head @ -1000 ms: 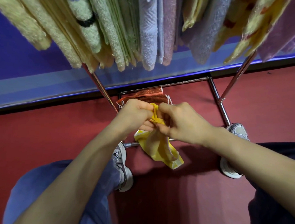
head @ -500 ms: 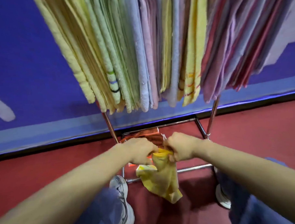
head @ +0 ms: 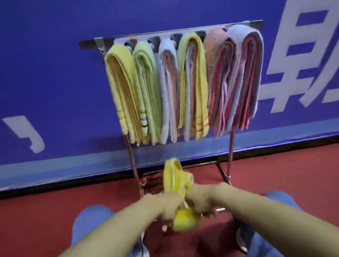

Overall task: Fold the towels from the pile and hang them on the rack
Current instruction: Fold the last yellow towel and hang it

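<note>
A small yellow towel (head: 176, 178) is bunched between both hands at the bottom middle of the head view. My left hand (head: 166, 205) grips its left side and my right hand (head: 201, 199) grips its right side; one loop of cloth stands up above my fists and another hangs below. Straight ahead stands a chrome towel rack (head: 180, 33) with several folded towels draped over its bars: yellow, green, white-pink, yellow, pink and lilac. A dark orange towel (head: 153, 180) lies on the rack's low shelf, partly hidden behind the yellow one.
A blue wall banner (head: 46, 75) with white characters runs behind the rack. The floor (head: 42, 211) is red. My knees in blue trousers (head: 87, 219) and white shoes flank the rack's base tubes (head: 223, 170).
The view has tilted upward and pulled back, so the whole rack top now shows. My hands have lifted the yellow towel and regathered it, with a loop now standing above my fists.
</note>
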### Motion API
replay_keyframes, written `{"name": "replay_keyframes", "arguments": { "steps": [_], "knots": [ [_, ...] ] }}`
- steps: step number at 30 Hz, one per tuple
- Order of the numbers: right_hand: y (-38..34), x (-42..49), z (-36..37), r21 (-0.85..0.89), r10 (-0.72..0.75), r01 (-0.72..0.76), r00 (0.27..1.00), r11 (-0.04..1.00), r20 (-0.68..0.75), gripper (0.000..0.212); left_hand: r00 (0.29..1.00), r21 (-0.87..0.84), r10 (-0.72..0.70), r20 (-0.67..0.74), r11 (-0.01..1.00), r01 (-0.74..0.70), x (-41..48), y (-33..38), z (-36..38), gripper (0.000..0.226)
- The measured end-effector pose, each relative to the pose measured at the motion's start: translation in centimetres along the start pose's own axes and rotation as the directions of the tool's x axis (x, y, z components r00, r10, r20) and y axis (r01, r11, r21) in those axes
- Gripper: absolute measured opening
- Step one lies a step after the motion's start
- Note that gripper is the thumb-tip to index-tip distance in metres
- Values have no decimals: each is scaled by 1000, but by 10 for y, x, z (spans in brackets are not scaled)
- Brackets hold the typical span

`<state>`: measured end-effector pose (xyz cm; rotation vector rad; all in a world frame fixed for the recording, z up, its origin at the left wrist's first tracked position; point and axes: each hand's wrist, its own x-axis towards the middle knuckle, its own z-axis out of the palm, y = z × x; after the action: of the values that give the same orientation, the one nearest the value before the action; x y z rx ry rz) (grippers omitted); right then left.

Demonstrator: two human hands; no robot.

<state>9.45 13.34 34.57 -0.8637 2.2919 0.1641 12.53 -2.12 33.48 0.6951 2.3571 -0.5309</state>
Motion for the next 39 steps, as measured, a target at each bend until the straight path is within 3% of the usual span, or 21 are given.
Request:
{"name": "replay_keyframes", "arguments": {
  "steps": [1, 2, 4, 6, 7, 8, 9, 10, 11, 12, 13, 14, 15, 16, 17, 20, 25, 29, 33, 37, 39],
  "knots": [
    [1, 8, -2, -34, -12, 13, 1000, 999, 28, 26, 999, -48, 13, 30, 999, -12, 10, 1, -4, 19],
    [3, 10, -17, -66, -8, 5, 999, 998, -44, 25, 1000, -106, -20, -1, 994, 20, 7, -5, -23, 17],
    [15, -2, -70, -82, 37, -65, 949, 994, -314, 23, 980, -117, -95, -176, 990, 75, -9, -40, -81, 19],
    [29, -37, -137, -52, 88, -143, 817, 988, -570, 22, 916, -250, -251, -314, 952, 175, -50, -82, -151, 22],
    [31, -56, -166, -36, 94, -169, 697, 985, -711, 23, 835, -283, -322, -447, 936, 209, -74, -96, -187, 24],
    [32, -73, -187, -3, 104, -198, 527, 980, -844, 25, 721, -267, -366, -588, 930, 254, -91, -105, -212, 25],
    [32, -83, -198, 64, 120, -179, 325, 982, -938, 26, 549, -263, -398, -735, 914, 310, -96, -111, -222, 24],
    [31, -85, -198, 127, 139, -100, 123, 987, -983, 26, 321, -272, -389, -863, 895, 354, -101, -106, -222, 24],
    [31, -78, -187, 150, 150, -19, -4, 988, -989, 25, 96, -252, -302, -948, 901, 353, -95, -102, -209, 25],
    [33, -67, -168, 122, 121, 12, 28, 992, -992, 25, 26, -194, -214, -976, 922, 334, -86, -95, -185, 27],
    [32, -52, -144, 58, 53, 13, 240, 998, -969, 25, 214, -93, -161, -964, 950, 298, -70, -87, -155, 27],
    [30, -38, -119, -4, -6, 4, 542, 1000, -840, 28, 538, -44, -154, -829, 976, 212, -50, -79, -123, 25],
    [28, -24, -98, -58, -19, -23, 773, 998, -634, 29, 807, -63, -146, -573, 989, 134, -36, -67, -93, 22],
    [25, -15, -81, -86, 0, -49, 870, 995, -494, 27, 909, -104, -132, -395, 990, 98, -22, -60, -71, 21],
    [28, -6, -74, -100, -5, -48, 882, 994, -471, 22, 910, -132, -133, -393, 987, 87, -12, -58, -61, 20],
    [38, -3, -83, -75, -35, -18, 763, 997, -646, 14, 810, -231, -184, -557, 971, 61, -10, -73, -71, 16],
    [53, -13, -100, 116, 14, 130, 607, 985, -794, 20, 690, -460, -264, -674, 881, -112, -15, -97, -83, 43],
    [47, -11, -95, 293, 109, 235, 577, 927, -810, 22, 609, -575, -353, -710, 790, -213, -4, -94, -73, 43],
    [40, -2, -85, 537, 211, 394, 624, 746, -752, 8, 520, -642, -462, -719, 728, -241, 8, -93, -61, 42],
    [31, 4, -84, 550, 265, 355, 603, 756, -752, 19, 496, -686, -505, -706, 660, -305, 19, -88, -51, 39],
    [29, 7, -84, 566, 325, 321, 566, 759, -758, 19, 462, -744, -584, -667, 549, -380, 25, -85, -47, 60]
  ]
}}
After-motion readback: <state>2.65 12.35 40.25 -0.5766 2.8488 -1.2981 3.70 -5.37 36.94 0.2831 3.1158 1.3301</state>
